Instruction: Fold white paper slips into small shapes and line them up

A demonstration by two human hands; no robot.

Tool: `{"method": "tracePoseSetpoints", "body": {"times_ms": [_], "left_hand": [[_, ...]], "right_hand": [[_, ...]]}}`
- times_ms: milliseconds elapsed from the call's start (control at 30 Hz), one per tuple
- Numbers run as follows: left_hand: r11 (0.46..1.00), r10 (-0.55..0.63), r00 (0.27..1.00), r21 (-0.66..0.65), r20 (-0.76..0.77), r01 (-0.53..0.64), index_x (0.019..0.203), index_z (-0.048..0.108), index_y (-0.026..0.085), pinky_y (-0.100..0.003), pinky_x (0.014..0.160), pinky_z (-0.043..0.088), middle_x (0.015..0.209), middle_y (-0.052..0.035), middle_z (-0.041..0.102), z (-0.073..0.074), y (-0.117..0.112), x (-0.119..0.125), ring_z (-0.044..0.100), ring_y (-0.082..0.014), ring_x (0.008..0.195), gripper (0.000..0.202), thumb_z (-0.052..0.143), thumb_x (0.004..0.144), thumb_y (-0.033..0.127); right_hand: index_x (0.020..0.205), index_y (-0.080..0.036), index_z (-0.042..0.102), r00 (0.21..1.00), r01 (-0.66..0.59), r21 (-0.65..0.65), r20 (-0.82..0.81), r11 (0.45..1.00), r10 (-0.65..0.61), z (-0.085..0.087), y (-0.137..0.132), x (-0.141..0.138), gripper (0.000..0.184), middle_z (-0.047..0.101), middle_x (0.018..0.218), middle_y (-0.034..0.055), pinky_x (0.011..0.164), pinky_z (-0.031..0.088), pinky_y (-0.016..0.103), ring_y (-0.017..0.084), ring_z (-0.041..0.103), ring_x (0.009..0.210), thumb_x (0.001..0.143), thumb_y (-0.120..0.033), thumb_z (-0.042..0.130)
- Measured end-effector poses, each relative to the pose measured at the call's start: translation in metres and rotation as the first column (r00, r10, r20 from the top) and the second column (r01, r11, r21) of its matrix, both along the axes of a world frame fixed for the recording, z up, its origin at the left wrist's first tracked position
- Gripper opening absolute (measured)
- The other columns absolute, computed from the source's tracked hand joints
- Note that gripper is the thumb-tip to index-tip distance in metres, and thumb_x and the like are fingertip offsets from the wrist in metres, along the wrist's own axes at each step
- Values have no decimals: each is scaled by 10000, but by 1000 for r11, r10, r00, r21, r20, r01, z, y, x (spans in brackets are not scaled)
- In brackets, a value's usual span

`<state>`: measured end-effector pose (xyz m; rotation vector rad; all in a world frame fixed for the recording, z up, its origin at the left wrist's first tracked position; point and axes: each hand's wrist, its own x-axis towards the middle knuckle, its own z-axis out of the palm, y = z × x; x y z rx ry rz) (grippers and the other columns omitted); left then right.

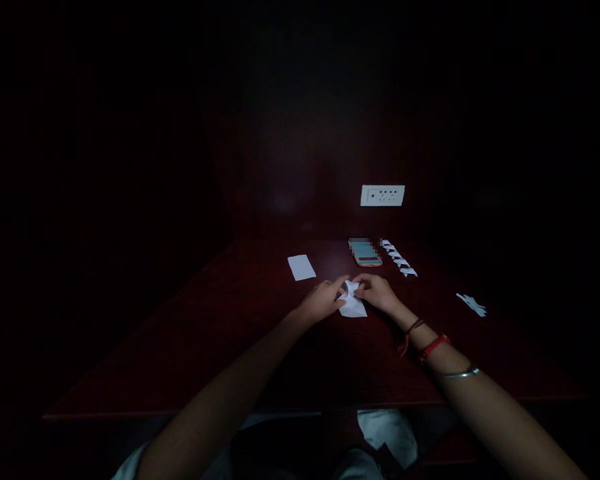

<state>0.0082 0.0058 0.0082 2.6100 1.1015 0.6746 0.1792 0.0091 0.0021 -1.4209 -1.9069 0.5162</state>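
Observation:
A creased piece of white paper (pixel 353 308) lies low over the dark red table, between my two hands. My left hand (pixel 324 299) grips its left side, fingers curled round the upper edge and thumb on the near face. On the opposite side, my right hand (pixel 376 291) pinches the upper right part with bent fingers. The paper's top is partly folded and hidden by the fingers, while its lower part spreads flat toward me. Bracelets circle my right wrist.
A flat white sheet (pixel 301 267) lies beyond my left hand. Farther back are a phone (pixel 365 253) and a row of folded white paper pieces (pixel 399 258). Thin white strips (pixel 472 305) lie at right. A socket panel (pixel 383 195) is on the wall behind the table (pixel 220 353).

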Motion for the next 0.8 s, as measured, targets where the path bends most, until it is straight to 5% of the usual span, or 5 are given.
{"method": "tracePoseSetpoints", "body": {"times_ms": [267, 433, 800], "left_hand": [[992, 113, 993, -64, 27, -111, 1080, 366, 205, -246, 724, 390, 881, -12, 583, 7, -10, 3, 526, -156, 852, 369, 455, 736, 308], [969, 229, 974, -97, -6, -228, 1083, 356, 209, -251, 683, 394, 874, -17, 593, 12, -15, 6, 527, -179, 859, 440, 493, 700, 375], [960, 280, 948, 64, -154, -273, 1114, 325, 220, -292, 700, 379, 849, -40, 578, 13, -19, 10, 523, -202, 842, 420, 469, 722, 262]], "right_hand": [[748, -175, 574, 999, -47, -12, -4, 999, 47, 1, -2, -2, 196, 566, 589, -39, 546, 373, 174, 80, 510, 554, 555, -189, 543], [758, -168, 567, 996, -85, -67, -35, 994, 83, 0, -2, -3, 205, 597, 642, -25, 552, 380, 178, 89, 528, 587, 555, -192, 561], [778, -159, 570, 992, -116, -73, -61, 991, 112, 1, -2, 0, 210, 588, 620, -25, 556, 384, 182, 90, 532, 584, 573, -206, 562]]}}
